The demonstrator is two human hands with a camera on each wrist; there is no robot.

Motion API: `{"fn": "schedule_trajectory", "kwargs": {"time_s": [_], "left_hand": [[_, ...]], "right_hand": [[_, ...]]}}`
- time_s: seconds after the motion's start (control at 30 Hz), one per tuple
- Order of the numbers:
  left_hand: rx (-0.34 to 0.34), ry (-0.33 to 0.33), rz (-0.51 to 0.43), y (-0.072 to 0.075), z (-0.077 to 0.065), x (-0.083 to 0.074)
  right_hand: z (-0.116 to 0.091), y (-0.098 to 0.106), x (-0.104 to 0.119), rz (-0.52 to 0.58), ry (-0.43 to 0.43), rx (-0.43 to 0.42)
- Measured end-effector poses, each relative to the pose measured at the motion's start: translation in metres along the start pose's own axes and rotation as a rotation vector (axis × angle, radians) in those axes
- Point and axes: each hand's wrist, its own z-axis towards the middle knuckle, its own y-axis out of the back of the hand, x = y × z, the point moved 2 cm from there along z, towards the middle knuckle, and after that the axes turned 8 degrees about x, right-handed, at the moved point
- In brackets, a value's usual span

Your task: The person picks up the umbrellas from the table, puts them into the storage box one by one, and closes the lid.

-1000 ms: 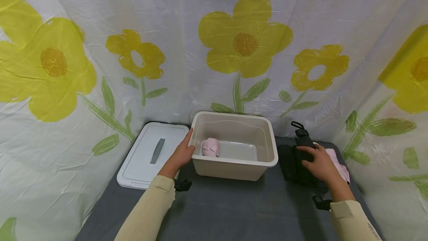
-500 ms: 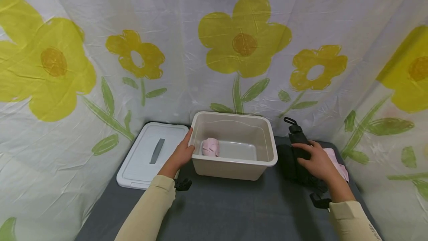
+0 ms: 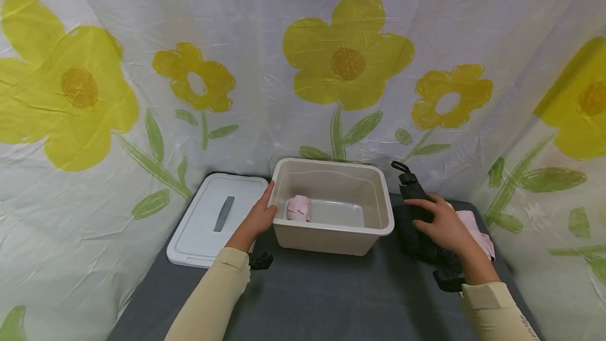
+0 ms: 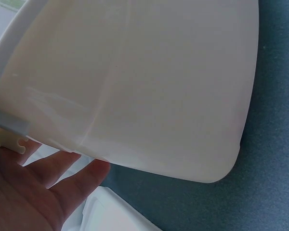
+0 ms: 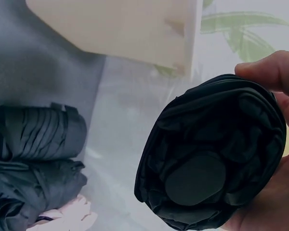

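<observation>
Your right grip [image 3: 447, 229] is curled round the black folded-fabric umbrella [image 3: 413, 191] at three o'clock of the cream rectangular plastic bin [image 3: 326, 241], so pinch snugly and clear that side while your straight-fingered left grip [image 3: 257, 220] steadies nine o'clock.

Seen from above, the left arm [image 3: 213, 292], in a loose cream fabric sleeve [image 3: 232, 267], slants from the bottom edge toward the centre. Its bare left-hand grip [image 3: 258, 220] has the index finger [image 3: 270, 192] pointing forward and the thumb [image 3: 270, 212] turned inward; the left-wrist view shows three fingers [image 4: 82, 185] spread. The right arm [image 3: 494, 307], sleeved alike, angles inward from the lower right, ending in a bare right-hand grip [image 3: 445, 229] curved in a hold, its thumb below its index finger.
</observation>
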Motion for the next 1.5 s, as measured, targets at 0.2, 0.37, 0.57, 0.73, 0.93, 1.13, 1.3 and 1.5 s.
{"fn": "schedule_trajectory", "kwargs": {"time_s": [0.2,0.37,0.57,0.73,0.93,1.13,1.3,1.5], "left_hand": [[-0.006,-0.013,0.010,0.001,0.001,-0.004],[-0.005,-0.002,-0.001,0.000,0.000,-0.004],[-0.010,0.015,0.009,-0.001,-0.001,-0.001],[-0.022,0.010,0.010,-0.001,-0.002,0.002],[-0.012,0.012,-0.010,-0.002,-0.001,0.001],[-0.019,-0.002,-0.017,-0.005,0.000,-0.001],[-0.029,0.001,-0.006,-0.008,0.001,-0.002],[-0.039,0.011,-0.003,-0.004,-0.004,-0.006]], "right_hand": [[0.002,0.002,0.009,0.011,0.010,0.006],[0.003,0.003,0.017,0.033,0.031,0.021],[0.009,0.004,0.030,0.058,0.084,0.031],[0.020,0.006,0.043,0.085,0.116,0.052],[0.031,0.006,0.052,0.112,0.142,0.086],[0.041,-0.001,0.060,0.095,0.181,0.112],[0.048,-0.005,0.067,0.096,0.204,0.155],[0.061,-0.010,0.077,0.077,0.221,0.207]]}}
